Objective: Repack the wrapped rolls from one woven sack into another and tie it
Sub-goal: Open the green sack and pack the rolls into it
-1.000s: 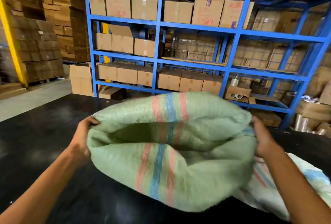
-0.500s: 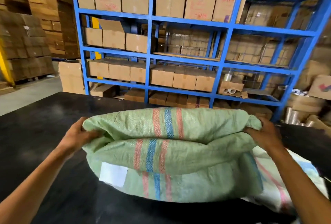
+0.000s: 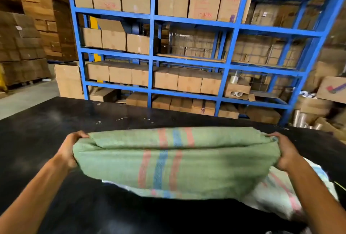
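A green woven sack (image 3: pixel 119 160) with red and blue stripes hangs stretched wide above the black table (image 3: pixel 37 136). My left hand (image 3: pixel 70 148) grips its left top corner and my right hand (image 3: pixel 285 152) grips its right top corner. The mouth is pulled flat into a narrow slit, so the inside is hidden. A second, paler woven sack (image 3: pixel 277 190) with red and blue stripes lies on the table under and to the right of the green one. No wrapped rolls show.
Blue steel shelving (image 3: pixel 152 46) loaded with cardboard boxes stands behind the table. Stacked cartons (image 3: pixel 22 50) fill the left background beside a grey floor aisle. Tape rolls (image 3: pixel 303 121) and loose boxes lie at the right.
The sack's mouth, open wide a second ago, has been pulled sideways by both hands into a flat slit. The sack has come lower and stretched out.
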`<state>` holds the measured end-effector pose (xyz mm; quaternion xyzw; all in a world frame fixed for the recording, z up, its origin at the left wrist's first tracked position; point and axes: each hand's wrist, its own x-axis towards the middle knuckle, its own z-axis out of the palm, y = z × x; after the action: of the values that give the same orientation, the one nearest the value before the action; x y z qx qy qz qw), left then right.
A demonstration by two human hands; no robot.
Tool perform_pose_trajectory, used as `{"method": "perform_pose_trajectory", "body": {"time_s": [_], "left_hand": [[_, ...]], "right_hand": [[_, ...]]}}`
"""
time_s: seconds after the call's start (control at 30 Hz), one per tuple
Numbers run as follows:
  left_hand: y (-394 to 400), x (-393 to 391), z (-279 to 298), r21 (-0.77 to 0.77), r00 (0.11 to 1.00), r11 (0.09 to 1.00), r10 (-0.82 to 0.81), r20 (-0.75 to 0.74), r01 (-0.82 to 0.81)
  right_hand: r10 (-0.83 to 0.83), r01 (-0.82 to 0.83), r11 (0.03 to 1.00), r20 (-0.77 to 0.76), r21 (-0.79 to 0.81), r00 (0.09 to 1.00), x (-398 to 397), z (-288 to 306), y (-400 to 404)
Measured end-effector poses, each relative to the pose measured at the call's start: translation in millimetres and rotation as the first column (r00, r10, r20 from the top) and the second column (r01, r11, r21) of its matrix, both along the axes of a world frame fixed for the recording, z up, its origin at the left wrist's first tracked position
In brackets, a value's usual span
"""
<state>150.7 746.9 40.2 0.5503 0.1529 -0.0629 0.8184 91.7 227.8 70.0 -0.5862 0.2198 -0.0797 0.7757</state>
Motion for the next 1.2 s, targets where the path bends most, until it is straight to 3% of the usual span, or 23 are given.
{"method": "perform_pose_trajectory", "body": {"time_s": [0.07, 0.13, 0.2, 0.27, 0.37, 0.43, 0.47, 0.53, 0.6, 0.67, 0.73, 0.8, 0.87, 0.93, 1.03, 1.13, 1.2], "left_hand": [[8.2, 1.7, -5.3, 0.045, 0.995, 0.996, -0.077, 0.061, 0.074], [10.4, 6.4, -11.1, 0.094, 0.975, 0.984, -0.165, 0.147, 0.153], [13.8, 8.8, -12.9, 0.24, 0.943, 0.942, -0.28, 0.177, 0.235], [23.3, 16.0, -16.7, 0.433, 0.915, 0.862, -0.364, 0.172, 0.262], [22.2, 27.9, -22.5, 0.696, 0.942, 0.714, -0.283, 0.183, 0.079], [7.3, 26.1, -23.5, 0.772, 0.959, 0.611, -0.071, 0.273, -0.175], [-1.1, 23.8, -25.5, 0.769, 0.944, 0.574, 0.021, 0.328, -0.28], [-13.4, 20.0, -31.4, 0.688, 0.903, 0.601, 0.149, 0.403, -0.406], [-19.2, 23.9, -32.1, 0.471, 0.869, 0.769, 0.216, 0.445, -0.433], [-27.9, 27.2, -28.4, 0.227, 0.877, 0.909, 0.234, 0.419, -0.35], [-35.1, 28.9, -21.2, 0.043, 0.925, 0.964, 0.237, 0.296, -0.261], [-25.4, 27.8, -10.4, -0.07, 0.972, 0.981, 0.19, 0.142, -0.181], [-4.4, 28.6, 2.1, -0.141, 0.987, 0.983, 0.134, 0.087, -0.121], [14.3, 25.6, 9.4, -0.089, 0.994, 0.993, 0.08, 0.076, -0.074], [27.2, 27.1, 6.7, -0.011, 0.988, 0.999, -0.034, 0.153, 0.036], [40.0, 24.9, 2.4, 0.231, 0.965, 0.963, -0.183, 0.185, 0.138], [49.3, 27.5, -3.0, 0.477, 0.963, 0.874, -0.2, 0.178, 0.094]], "right_hand": [[0.033, -0.034, 0.999, 0.033, 0.032, 0.999, -5.9, 0.4, -5.5], [0.108, -0.108, 0.993, 0.007, -0.042, 0.994, -7.8, 3.6, -1.7], [0.147, -0.161, 0.943, -0.072, -0.29, 0.987, -8.4, 9.8, 1.2], [0.03, -0.077, 0.813, -0.09, -0.577, 0.995, -4.6, 15.6, 7.8], [-0.116, -0.038, 0.49, -0.108, -0.871, 0.987, 0.5, 22.4, 26.3], [-0.202, 0.071, 0.408, -0.014, -0.91, 0.979, 7.5, 20.7, 34.4], [-0.215, 0.149, 0.441, 0.057, -0.885, 0.975, 8.7, 17.9, 39.9], [-0.174, 0.196, 0.553, 0.118, -0.81, 0.978, 15.0, 12.7, 50.1], [-0.113, 0.156, 0.764, 0.108, -0.626, 0.988, 25.0, 5.9, 59.4], [-0.076, 0.083, 0.951, 0.034, -0.299, 0.997, 30.0, 1.9, 72.9], [-0.022, 0.014, 0.99, -0.055, -0.14, 0.998, 26.1, 4.5, 85.8], [-0.016, 0.002, 0.994, -0.122, -0.114, 0.992, 18.3, 11.6, 81.4], [-0.082, 0.083, 0.997, -0.076, 0.004, 0.994, 12.5, 21.0, 55.9], [-0.128, 0.128, 0.989, -0.002, 0.076, 0.992, 10.2, 22.2, 25.9], [0.002, -0.004, 0.999, 0.047, 0.04, 0.999, 10.9, 22.6, 11.5], [0.106, -0.114, 0.965, -0.046, -0.235, 0.993, 15.1, 25.8, 22.8], [-0.006, -0.028, 0.84, -0.061, -0.542, 0.998, 22.1, 26.8, 28.2]]}}
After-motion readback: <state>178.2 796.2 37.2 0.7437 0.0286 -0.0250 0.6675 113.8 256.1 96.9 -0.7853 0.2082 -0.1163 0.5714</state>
